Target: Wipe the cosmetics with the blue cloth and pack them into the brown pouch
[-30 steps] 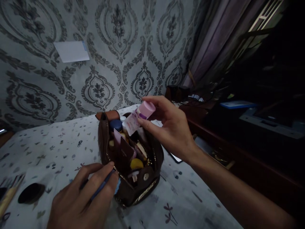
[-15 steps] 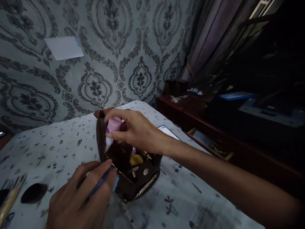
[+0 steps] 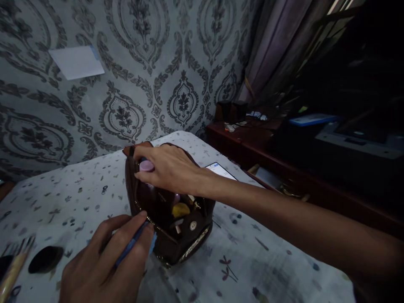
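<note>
A dark brown handbag (image 3: 167,248) with gold zips lies open on the patterned sheet. My right hand (image 3: 167,166) reaches into its far left part, fingers closed around a bottle with a pink cap (image 3: 147,166); the bottle's lower part is in the bag's shadow. Closed at the bag's near left rim, my left hand (image 3: 107,256) pinches the zipped edge. A slim blue item (image 3: 132,243) runs between its fingers; its kind is unclear. Inside the bag are a yellow item (image 3: 181,210) and a small purple item (image 3: 176,198).
A lit phone (image 3: 221,170) lies on the sheet behind my right forearm. At the near left are a fork (image 3: 19,252) with a pale handle and a dark oval object (image 3: 46,259). A reddish-brown desk (image 3: 252,145) with an open drawer (image 3: 268,179) stands right, against the wallpapered wall.
My right hand has lowered the pink-capped bottle deeper into the handbag, slightly leftward. My left hand stays at the rim. The view has shifted slightly.
</note>
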`<state>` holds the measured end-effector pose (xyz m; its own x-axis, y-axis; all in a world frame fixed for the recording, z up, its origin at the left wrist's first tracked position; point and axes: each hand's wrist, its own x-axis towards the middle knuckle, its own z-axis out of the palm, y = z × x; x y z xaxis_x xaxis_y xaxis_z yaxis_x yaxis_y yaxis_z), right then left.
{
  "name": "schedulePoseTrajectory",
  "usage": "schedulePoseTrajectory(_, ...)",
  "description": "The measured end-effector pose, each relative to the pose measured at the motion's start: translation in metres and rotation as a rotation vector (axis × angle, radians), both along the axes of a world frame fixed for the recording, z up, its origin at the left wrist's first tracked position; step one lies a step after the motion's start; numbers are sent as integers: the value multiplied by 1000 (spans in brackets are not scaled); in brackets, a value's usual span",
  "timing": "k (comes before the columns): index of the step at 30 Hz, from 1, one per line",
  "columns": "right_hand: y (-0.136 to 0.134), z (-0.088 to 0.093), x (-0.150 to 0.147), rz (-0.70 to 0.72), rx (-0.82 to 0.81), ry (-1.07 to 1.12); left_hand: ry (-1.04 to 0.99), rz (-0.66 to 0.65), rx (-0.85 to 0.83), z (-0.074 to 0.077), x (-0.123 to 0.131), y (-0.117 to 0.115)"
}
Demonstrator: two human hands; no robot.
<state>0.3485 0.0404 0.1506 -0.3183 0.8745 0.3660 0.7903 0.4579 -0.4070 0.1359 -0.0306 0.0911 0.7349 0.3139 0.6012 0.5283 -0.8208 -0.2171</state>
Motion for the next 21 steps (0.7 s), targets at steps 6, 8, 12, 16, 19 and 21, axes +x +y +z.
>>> schedulePoseTrajectory(6, 17, 0, -1, -11, -94, -10, -4, 7, 0, 2, 2, -1)
schedulePoseTrajectory(8, 22, 2, 1, 44, -137, 28, -3, 13, 1, 2, 3, -1)
schedulePoseTrajectory(12, 25, 3, 3, 101, -210, 90, 1, 2, 8, 3, 3, -1)
schedulePoseTrajectory(16, 26, 0, 0, 111, -119, 196, 22, 15, 32, 5, 3, -1)
schedulePoseTrajectory(19, 30, -1, 2, 186, -133, 232, 42, 28, 50, 7, 3, -1)
schedulePoseTrajectory(21, 34, 2, 6, 260, -192, 198, 49, 29, 52, 7, 3, 0)
